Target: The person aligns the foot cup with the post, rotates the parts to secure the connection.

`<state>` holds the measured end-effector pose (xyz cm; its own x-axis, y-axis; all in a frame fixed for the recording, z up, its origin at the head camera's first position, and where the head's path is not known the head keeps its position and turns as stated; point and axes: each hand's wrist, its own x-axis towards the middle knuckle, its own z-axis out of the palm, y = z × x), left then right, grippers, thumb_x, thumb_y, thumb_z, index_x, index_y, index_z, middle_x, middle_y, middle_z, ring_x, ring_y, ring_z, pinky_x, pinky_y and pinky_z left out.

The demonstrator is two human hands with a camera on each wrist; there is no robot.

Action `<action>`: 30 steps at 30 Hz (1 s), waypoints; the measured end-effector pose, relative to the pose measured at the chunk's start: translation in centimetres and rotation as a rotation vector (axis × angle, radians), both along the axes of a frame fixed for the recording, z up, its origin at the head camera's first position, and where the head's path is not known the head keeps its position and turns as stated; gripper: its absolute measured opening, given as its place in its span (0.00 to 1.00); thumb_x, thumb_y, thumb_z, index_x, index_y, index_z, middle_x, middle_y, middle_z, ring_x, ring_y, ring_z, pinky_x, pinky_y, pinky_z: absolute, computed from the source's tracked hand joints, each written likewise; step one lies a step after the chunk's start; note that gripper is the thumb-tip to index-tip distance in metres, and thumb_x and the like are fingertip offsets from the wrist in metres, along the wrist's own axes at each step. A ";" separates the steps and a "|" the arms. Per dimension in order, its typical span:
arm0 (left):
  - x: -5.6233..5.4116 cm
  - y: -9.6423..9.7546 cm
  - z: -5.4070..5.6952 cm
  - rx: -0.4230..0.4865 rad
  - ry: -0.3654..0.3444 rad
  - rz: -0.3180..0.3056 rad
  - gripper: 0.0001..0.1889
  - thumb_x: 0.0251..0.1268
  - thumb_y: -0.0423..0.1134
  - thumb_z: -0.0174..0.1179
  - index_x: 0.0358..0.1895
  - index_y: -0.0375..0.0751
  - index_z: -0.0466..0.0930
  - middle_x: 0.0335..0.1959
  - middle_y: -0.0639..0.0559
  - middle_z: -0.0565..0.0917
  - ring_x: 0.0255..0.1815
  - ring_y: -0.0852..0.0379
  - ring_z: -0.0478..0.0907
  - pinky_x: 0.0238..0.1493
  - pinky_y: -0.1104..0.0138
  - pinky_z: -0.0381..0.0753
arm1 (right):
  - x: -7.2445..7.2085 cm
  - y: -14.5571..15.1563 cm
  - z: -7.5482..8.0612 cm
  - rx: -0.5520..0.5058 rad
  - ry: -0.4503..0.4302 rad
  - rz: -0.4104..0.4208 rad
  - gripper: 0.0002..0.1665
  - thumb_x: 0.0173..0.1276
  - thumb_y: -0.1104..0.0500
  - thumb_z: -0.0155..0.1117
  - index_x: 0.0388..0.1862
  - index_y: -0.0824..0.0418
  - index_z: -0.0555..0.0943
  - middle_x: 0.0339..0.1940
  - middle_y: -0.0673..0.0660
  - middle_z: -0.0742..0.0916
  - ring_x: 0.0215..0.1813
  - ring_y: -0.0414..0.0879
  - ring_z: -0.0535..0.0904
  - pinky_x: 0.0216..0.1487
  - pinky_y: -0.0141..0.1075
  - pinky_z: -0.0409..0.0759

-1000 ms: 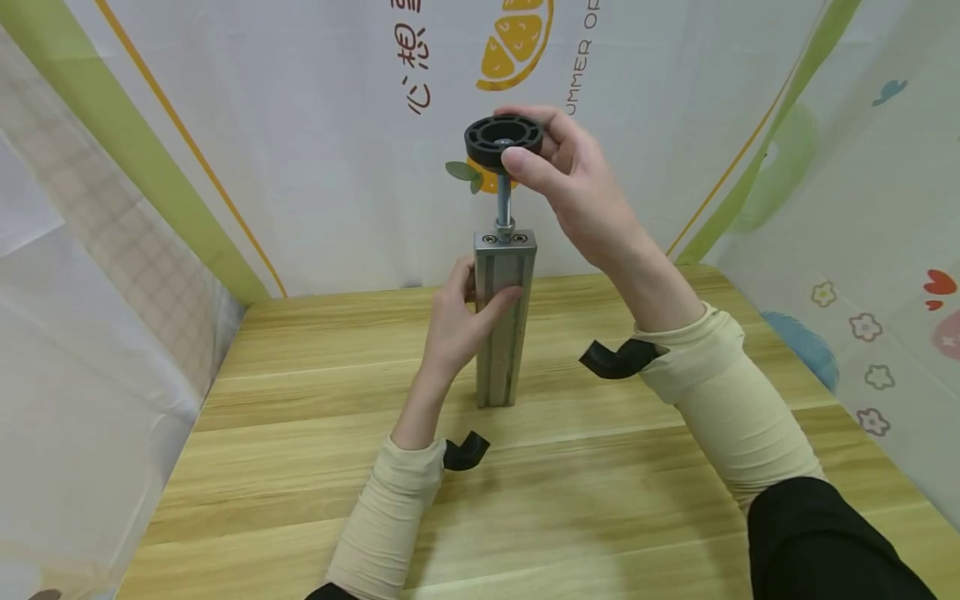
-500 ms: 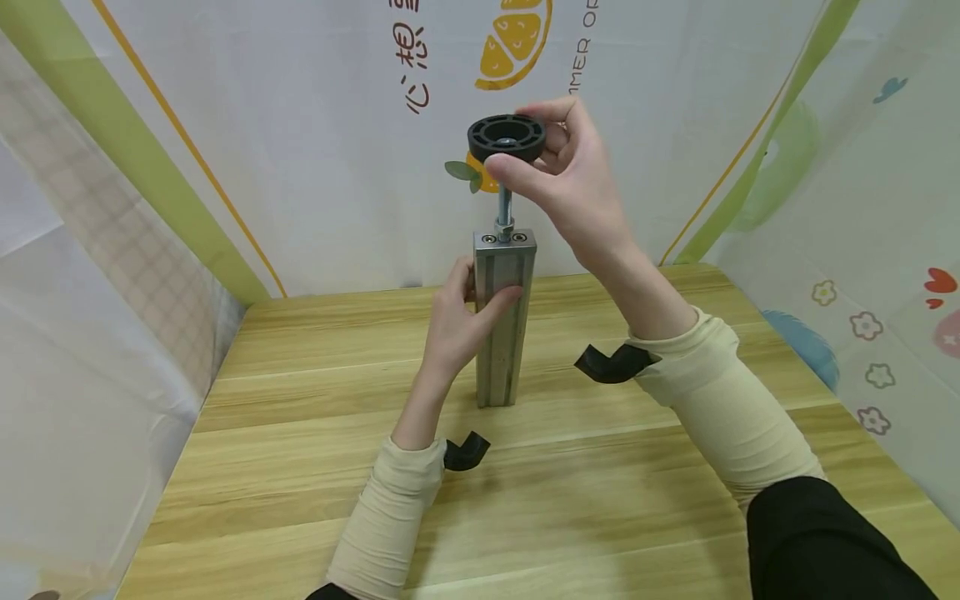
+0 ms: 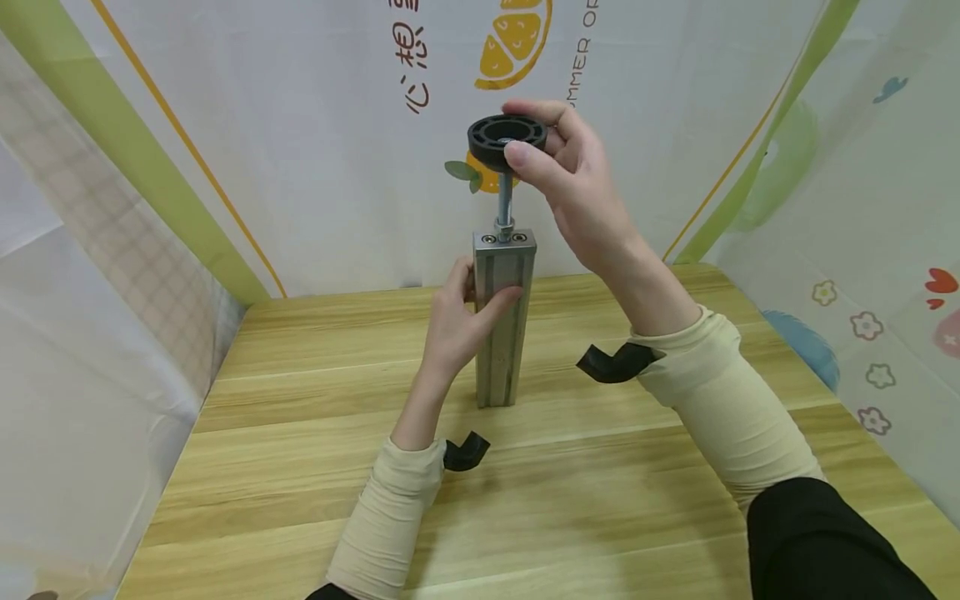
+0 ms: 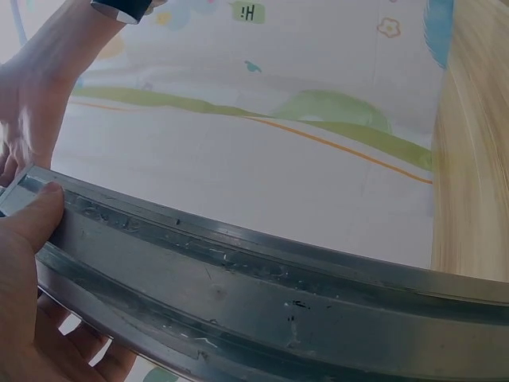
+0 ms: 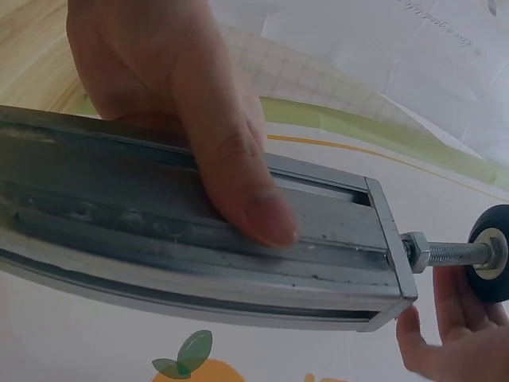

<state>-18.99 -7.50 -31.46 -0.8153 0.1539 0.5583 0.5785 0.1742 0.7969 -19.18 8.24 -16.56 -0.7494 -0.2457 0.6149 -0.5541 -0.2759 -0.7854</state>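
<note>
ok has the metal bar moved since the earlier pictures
No, no visible shift either way: in the head view, the metal bar stands at the same spot on the table.

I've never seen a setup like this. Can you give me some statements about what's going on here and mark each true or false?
1. The left hand grips the metal bar. True.
2. The bar is lying flat on its side. False: it stands on end on the wooden table.
3. The right hand holds the black disc by its rim. True.
4. The disc sits directly against the bar. False: a threaded rod runs between them.
5. An orange slice is printed on the cloth behind. True.
</note>
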 end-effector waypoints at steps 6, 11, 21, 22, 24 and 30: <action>0.1 0.0 0.1 -0.001 0.002 -0.001 0.23 0.66 0.44 0.70 0.60 0.41 0.75 0.44 0.43 0.87 0.43 0.53 0.82 0.48 0.62 0.80 | 0.5 -0.3 0.2 0.001 -0.006 -0.088 0.29 0.63 0.64 0.70 0.62 0.62 0.72 0.56 0.59 0.84 0.57 0.50 0.83 0.57 0.34 0.83; 0.0 0.0 0.0 0.000 0.001 0.003 0.23 0.66 0.43 0.70 0.59 0.41 0.75 0.44 0.44 0.88 0.42 0.53 0.82 0.48 0.62 0.80 | 0.3 -0.1 0.0 0.025 0.013 -0.065 0.29 0.66 0.61 0.65 0.66 0.63 0.71 0.58 0.61 0.83 0.59 0.50 0.82 0.61 0.36 0.80; -0.1 0.0 -0.1 0.003 0.011 0.005 0.22 0.65 0.43 0.70 0.57 0.40 0.75 0.41 0.44 0.87 0.39 0.56 0.80 0.46 0.62 0.79 | -0.6 -0.1 -0.4 -0.006 0.029 0.074 0.32 0.68 0.61 0.51 0.72 0.67 0.70 0.64 0.63 0.77 0.64 0.52 0.76 0.64 0.40 0.74; -0.1 0.0 -0.1 0.002 0.014 0.006 0.22 0.65 0.43 0.70 0.57 0.40 0.75 0.41 0.44 0.87 0.39 0.56 0.80 0.46 0.63 0.79 | -0.5 -0.1 -0.4 -0.013 0.025 0.073 0.31 0.68 0.62 0.51 0.71 0.67 0.70 0.63 0.63 0.78 0.64 0.52 0.76 0.63 0.39 0.74; 0.0 0.1 -0.1 0.000 0.019 0.008 0.22 0.65 0.42 0.70 0.57 0.40 0.75 0.40 0.44 0.87 0.39 0.56 0.80 0.46 0.63 0.79 | -0.5 -0.1 -0.4 -0.024 0.017 0.057 0.29 0.68 0.63 0.53 0.69 0.67 0.71 0.62 0.62 0.79 0.63 0.51 0.77 0.63 0.38 0.75; 0.0 0.1 0.0 -0.004 0.017 0.010 0.21 0.65 0.41 0.70 0.57 0.39 0.75 0.41 0.43 0.87 0.40 0.55 0.81 0.47 0.62 0.79 | 0.0 -0.3 -0.2 -0.042 0.015 -0.072 0.27 0.64 0.65 0.68 0.62 0.64 0.73 0.56 0.59 0.84 0.59 0.50 0.81 0.60 0.34 0.81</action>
